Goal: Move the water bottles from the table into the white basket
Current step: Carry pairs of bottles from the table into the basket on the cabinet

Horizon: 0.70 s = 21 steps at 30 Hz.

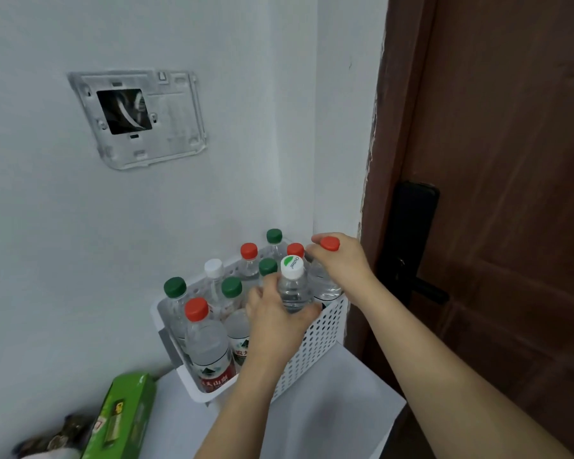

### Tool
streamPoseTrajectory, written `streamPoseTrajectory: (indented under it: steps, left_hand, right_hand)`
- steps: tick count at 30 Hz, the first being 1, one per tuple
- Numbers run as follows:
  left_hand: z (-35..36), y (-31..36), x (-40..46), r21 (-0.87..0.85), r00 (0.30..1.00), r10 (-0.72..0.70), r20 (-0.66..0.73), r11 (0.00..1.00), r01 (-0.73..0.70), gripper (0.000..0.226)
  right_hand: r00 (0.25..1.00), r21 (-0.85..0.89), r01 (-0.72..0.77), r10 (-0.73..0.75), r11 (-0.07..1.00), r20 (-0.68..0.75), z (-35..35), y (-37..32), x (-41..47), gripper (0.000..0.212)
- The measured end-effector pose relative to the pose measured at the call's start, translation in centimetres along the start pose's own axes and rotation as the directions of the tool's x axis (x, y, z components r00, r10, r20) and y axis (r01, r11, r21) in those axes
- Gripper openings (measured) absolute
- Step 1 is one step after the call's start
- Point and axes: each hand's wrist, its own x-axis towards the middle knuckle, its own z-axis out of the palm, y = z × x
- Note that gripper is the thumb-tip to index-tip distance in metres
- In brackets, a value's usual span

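A home entryway corner is being shown: a brown wooden door (511, 193) with a black lever lock (411, 240) is being framed by plain white walls (212, 44), an uncovered wall mounting plate (140, 119) is being left exposed, and a white table (328, 409) is being used for household storage.

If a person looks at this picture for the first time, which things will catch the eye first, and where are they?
First comes the white basket on the white table in the corner, crowded with upright bottles with red, green and white caps. Both hands are over it: the left hand holds a white-capped bottle, the right hand grips a red-capped bottle. A brown door stands to the right.
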Motion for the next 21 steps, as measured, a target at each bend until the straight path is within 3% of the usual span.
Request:
streamPoseTrajectory:
  steps: [5,9,12,21]
  left_hand:
    - [0.1,0.1,-0.2,0.029,0.999,-0.009,0.036,1.000,0.008,0.067]
    - [0.0,0.4,0.1,0.051,0.991,-0.070,0.111,0.997,0.064,0.047]
    - [0.2,0.6,0.0,0.102,0.994,-0.034,0.099,0.994,0.024,0.050]
    - [0.2,0.5,0.3,0.060,0.985,-0.112,0.131,0.993,0.105,0.057]
  right_hand:
    - [1.000,-0.004,-0.019,0.019,1.000,0.013,0.4,0.4,-0.3,0.028]
    - [0.998,-0.163,-0.007,0.017,0.987,0.064,0.6,1.6,-0.7,0.026]
    - [0.999,-0.210,0.009,0.001,0.978,0.050,0.6,2.5,-1.3,0.042]
    - [0.992,-0.233,-0.015,0.045,0.972,0.121,1.1,4.4,-1.1,0.047]
